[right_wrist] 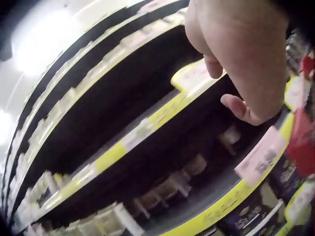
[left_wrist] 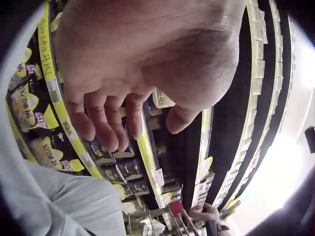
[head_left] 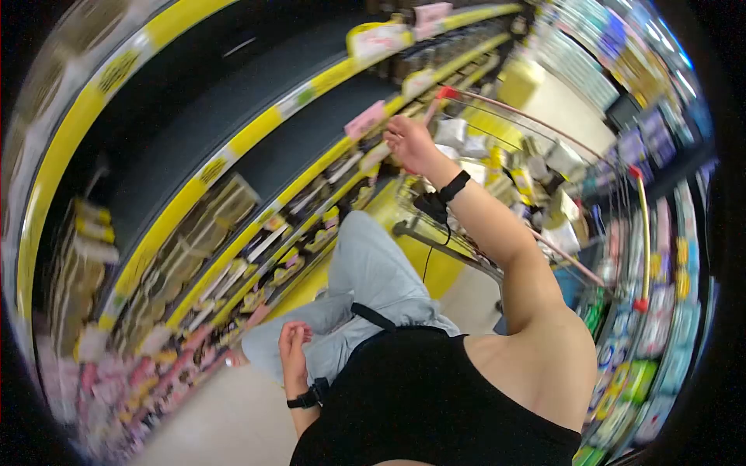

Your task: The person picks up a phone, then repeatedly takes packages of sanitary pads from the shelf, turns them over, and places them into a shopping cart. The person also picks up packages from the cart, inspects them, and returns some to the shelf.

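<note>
My right hand (head_left: 412, 144) is stretched forward beside the shelf, near the red corner (head_left: 446, 92) of a shopping cart. In the right wrist view its thumb and a fingertip stand apart with nothing between them, in front of a pink price card (right_wrist: 261, 155). My left hand (head_left: 294, 349) hangs low by my thigh, fingers loosely bent and holding nothing. Beyond that hand, in the left wrist view, dark packs (left_wrist: 101, 152) line a shelf with yellow edging. The cart's wire basket holds many packages (head_left: 528, 175), some white, some yellow.
Tall shelves with yellow edge strips (head_left: 241, 144) run along the left, with brown packs (head_left: 194, 241) on a lower level. Colourful packages (head_left: 614, 388) fill shelving on the right. Pale floor (head_left: 210, 419) shows near my feet, and the aisle (head_left: 571, 101) continues beyond the cart.
</note>
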Demonstrator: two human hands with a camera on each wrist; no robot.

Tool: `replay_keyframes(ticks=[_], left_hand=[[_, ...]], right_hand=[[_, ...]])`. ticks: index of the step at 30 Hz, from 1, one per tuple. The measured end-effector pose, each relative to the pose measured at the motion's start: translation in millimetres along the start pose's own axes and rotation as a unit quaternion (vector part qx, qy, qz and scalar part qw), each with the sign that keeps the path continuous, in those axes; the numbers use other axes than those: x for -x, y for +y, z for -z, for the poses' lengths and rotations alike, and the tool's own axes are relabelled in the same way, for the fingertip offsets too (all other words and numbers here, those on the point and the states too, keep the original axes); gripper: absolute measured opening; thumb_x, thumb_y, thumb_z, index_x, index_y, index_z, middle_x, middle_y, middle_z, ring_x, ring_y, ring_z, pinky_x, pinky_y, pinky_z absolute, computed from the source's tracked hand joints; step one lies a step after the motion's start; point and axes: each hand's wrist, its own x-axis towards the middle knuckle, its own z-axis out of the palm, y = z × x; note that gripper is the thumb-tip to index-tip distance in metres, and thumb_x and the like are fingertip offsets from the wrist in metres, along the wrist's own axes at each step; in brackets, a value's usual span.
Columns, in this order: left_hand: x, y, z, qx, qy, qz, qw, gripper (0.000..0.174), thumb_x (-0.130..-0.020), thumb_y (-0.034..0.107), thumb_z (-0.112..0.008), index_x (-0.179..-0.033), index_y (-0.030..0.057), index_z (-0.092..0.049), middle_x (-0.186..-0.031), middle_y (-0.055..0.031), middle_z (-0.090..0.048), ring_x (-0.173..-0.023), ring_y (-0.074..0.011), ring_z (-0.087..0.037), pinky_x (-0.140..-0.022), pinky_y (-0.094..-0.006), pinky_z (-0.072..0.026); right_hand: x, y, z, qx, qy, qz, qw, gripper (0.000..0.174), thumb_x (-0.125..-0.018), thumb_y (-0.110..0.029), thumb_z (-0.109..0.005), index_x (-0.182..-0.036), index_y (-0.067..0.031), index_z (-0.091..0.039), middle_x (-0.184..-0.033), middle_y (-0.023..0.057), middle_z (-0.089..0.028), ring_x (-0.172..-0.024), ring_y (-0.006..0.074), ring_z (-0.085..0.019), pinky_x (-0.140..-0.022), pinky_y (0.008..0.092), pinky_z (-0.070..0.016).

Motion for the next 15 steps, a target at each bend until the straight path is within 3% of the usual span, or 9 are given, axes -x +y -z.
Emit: replay_keyframes(ticks=[1,2,3,5,7,9,11,13,15], left_hand=[[-5,0,-3,-0.005,-0.018,0.006,1.000,0.014,-0.098,0.017,-0.056,-0.105,0.0052,-0.059,-0.093,-0.0053,-0.064,-0.086,-0.0145,-0.060,-0.076,-0.0280,-0.0470],[-9,1,-7,-0.010,-0.035,0.012,0.999,0.014,-0.099,0.017,-0.056,-0.105,0.0052,-0.059,-0.094,-0.0054,-0.064,-0.086,-0.0148,-0.060,-0.076,-0.0280,-0.0470],[-13,2,-9,-0.020,-0.046,0.008,0.999,0.014,-0.099,0.018,-0.056,-0.104,0.0052,-0.059,-0.094,-0.0055,-0.064,-0.086,-0.0149,-0.060,-0.076,-0.0279,-0.0469],[-23,7,-14,-0.034,-0.063,-0.005,0.997,0.015,-0.099,0.018,-0.055,-0.104,0.0052,-0.059,-0.095,-0.0056,-0.064,-0.087,-0.0150,-0.060,-0.075,-0.0278,-0.0467],[-29,12,-17,-0.037,-0.060,0.000,0.998,0.016,-0.099,0.020,-0.054,-0.104,0.0050,-0.058,-0.095,-0.0059,-0.063,-0.087,-0.0147,-0.060,-0.075,-0.0274,-0.0464],[-34,13,-18,-0.037,-0.054,-0.001,0.998,0.017,-0.099,0.020,-0.054,-0.104,0.0049,-0.058,-0.095,-0.0059,-0.062,-0.086,-0.0144,-0.060,-0.075,-0.0272,-0.0462],[-38,14,-15,-0.042,-0.063,0.006,0.997,0.017,-0.099,0.020,-0.054,-0.104,0.0047,-0.058,-0.095,-0.0057,-0.062,-0.086,-0.0141,-0.059,-0.075,-0.0270,-0.0460],[-42,15,-15,-0.042,-0.066,0.005,0.997,0.018,-0.100,0.022,-0.054,-0.104,0.0051,-0.058,-0.094,-0.0054,-0.062,-0.085,-0.0141,-0.059,-0.074,-0.0269,-0.0458],[-42,14,-17,-0.041,-0.068,0.000,0.997,0.019,-0.100,0.024,-0.054,-0.105,0.0062,-0.058,-0.095,-0.0050,-0.061,-0.084,-0.0143,-0.059,-0.074,-0.0270,-0.0455]], right_hand=[[-7,-22,34,-0.075,0.056,-0.018,0.995,0.030,-0.092,-0.015,-0.061,-0.117,-0.0045,-0.047,-0.092,0.0061,-0.056,-0.080,0.0190,-0.057,-0.068,0.0286,-0.0465],[-1,-44,62,-0.093,0.060,0.019,0.994,0.025,-0.092,-0.016,-0.061,-0.109,-0.0038,-0.049,-0.084,0.0049,-0.052,-0.075,0.0183,-0.053,-0.065,0.0279,-0.0460],[3,-64,98,-0.075,0.063,0.059,0.993,0.024,-0.092,-0.017,-0.060,-0.109,-0.0039,-0.050,-0.086,0.0051,-0.050,-0.075,0.0179,-0.052,-0.066,0.0284,-0.0462],[27,-105,147,-0.023,0.162,0.140,0.977,0.025,-0.092,-0.018,-0.060,-0.110,-0.0038,-0.051,-0.091,0.0067,-0.053,-0.076,0.0179,-0.053,-0.067,0.0286,-0.0462],[57,-141,191,0.171,0.325,0.224,0.903,0.031,-0.091,-0.022,-0.063,-0.113,-0.0044,-0.051,-0.095,0.0076,-0.058,-0.074,0.0175,-0.055,-0.066,0.0299,-0.0465],[88,-177,256,0.366,0.390,0.212,0.818,0.030,-0.087,-0.026,-0.066,-0.106,-0.0042,-0.056,-0.091,0.0095,-0.063,-0.072,0.0177,-0.057,-0.064,0.0307,-0.0465],[120,-199,325,0.391,0.384,0.200,0.812,0.029,-0.084,-0.029,-0.068,-0.094,-0.0029,-0.060,-0.080,0.0090,-0.065,-0.068,0.0188,-0.059,-0.062,0.0337,-0.0473],[156,-213,350,0.584,0.465,0.148,0.649,0.031,-0.082,-0.031,-0.068,-0.088,-0.0003,-0.062,-0.075,0.0090,-0.065,-0.068,0.0199,-0.061,-0.062,0.0358,-0.0485],[183,-214,376,0.597,0.474,0.132,0.634,0.037,-0.075,-0.032,-0.073,-0.085,0.0029,-0.065,-0.073,0.0118,-0.066,-0.067,0.0232,-0.064,-0.064,0.0362,-0.0504]])
